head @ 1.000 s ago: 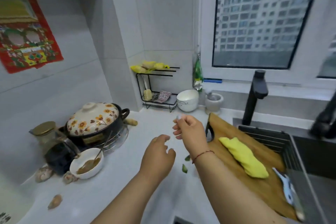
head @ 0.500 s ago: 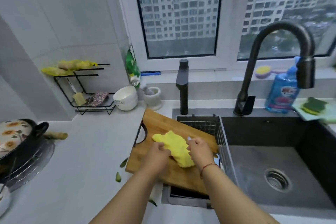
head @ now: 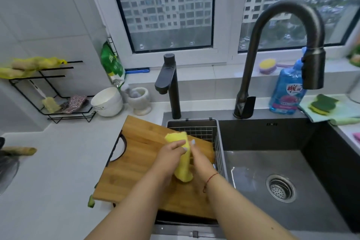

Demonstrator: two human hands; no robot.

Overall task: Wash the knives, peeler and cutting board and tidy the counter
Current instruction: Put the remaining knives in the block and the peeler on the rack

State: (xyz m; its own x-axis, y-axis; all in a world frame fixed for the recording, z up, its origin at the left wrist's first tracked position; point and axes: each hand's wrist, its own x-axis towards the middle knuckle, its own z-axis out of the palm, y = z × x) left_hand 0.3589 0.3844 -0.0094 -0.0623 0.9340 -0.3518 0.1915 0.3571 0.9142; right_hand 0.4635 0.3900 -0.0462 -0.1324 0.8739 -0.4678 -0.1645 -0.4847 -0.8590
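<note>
A soft yellow cloth, bunched into a long roll, stands between the two hands above the rectangular wooden cutting board. The left hand curls its fingers around the left side of the roll near its upper end, closed on the fabric. The right hand presses against the right side, its fingers bent in on the cloth, a pale fingernail showing at the top; a thin red string sits on that wrist. The lower end of the roll hangs just over the board; whether it touches the wood cannot be told.

The board is honey-coloured with straight grain and a dark curved handle cut-out at its left edge. It lies tilted, part on the pale grey surface and part over the wire basket at the left rim of the dark metal sink. A round steel strainer sits in the wet sink floor. A tall matte black arched tap rises behind the sink, with a shorter black square tap to its left. A small green vegetable scrap lies on the surface by the board's near left corner.
</note>
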